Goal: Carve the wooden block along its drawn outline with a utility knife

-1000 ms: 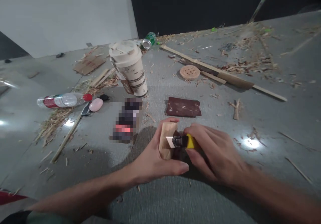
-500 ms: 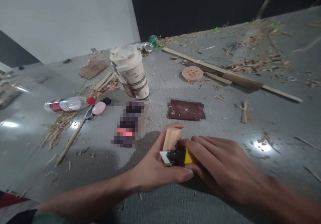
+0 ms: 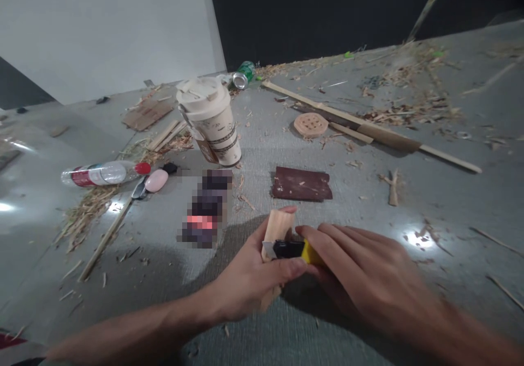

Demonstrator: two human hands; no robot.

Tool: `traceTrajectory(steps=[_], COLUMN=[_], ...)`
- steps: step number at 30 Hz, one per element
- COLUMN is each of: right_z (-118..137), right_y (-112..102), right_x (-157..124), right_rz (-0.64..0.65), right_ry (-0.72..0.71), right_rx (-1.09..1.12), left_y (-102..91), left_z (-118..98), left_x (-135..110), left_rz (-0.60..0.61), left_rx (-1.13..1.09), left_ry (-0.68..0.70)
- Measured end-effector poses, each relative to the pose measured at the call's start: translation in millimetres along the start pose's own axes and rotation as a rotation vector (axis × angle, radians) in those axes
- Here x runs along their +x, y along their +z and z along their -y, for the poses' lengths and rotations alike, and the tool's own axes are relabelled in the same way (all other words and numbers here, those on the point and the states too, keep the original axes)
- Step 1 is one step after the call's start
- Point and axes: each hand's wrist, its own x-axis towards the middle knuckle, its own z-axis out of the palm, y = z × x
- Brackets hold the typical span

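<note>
Wood block (image 3: 280, 224) sits clamped in my left hand (image 3: 241, 281), near a brown slab (image 3: 302, 184); my right hand (image 3: 354, 267) grips a yellow-and-black cutter (image 3: 288, 248), blade across the block's near end. Cutting looks unfinished; I can't tell how much remains. Visible wood is pale, flat-faced, faintly grained.

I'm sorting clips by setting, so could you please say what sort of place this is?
Probably a makeshift woodworking spot: wood shavings lie scattered across the gray surface, the left hand holds a wooden block, and the right hand holds a yellow-and-black cutter.
</note>
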Motion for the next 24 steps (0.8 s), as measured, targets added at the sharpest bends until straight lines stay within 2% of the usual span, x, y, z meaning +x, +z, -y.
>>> traceTrajectory(steps=[2,6,9,12,15,19,24], right_z=[-4,-31,-52,-59,-57,-53,-36], right_y=[1,2,3,4,5,5,2], right_x=[-1,-11,-19,-22,-21,-19,-12], right_rz=[-0.01,-0.005,0.009,0.018,0.019,0.013,0.018], right_ry=[0.061,0.31,0.444,0.507,0.455,0.326,0.036], right_rx=[-0.025,-0.192,-0.213,-0.147,-0.078,-0.036,0.05], left_y=[-0.9,-5.1,-9.2,-12.5,-13.2,-10.6,-9.1], left_z=[1,6,7,3,-1,0,4], left_x=[-1,-1,5,12,17,19,20], left_rz=[0.007,0.053,0.1,0.133,0.112,0.063,-0.037], left_rx=[0.026,0.062,-0.105,-0.353,-0.45,-0.455,-0.441], left_ry=[-0.007,-0.026,-0.004,-0.026,-0.053,-0.026,0.017])
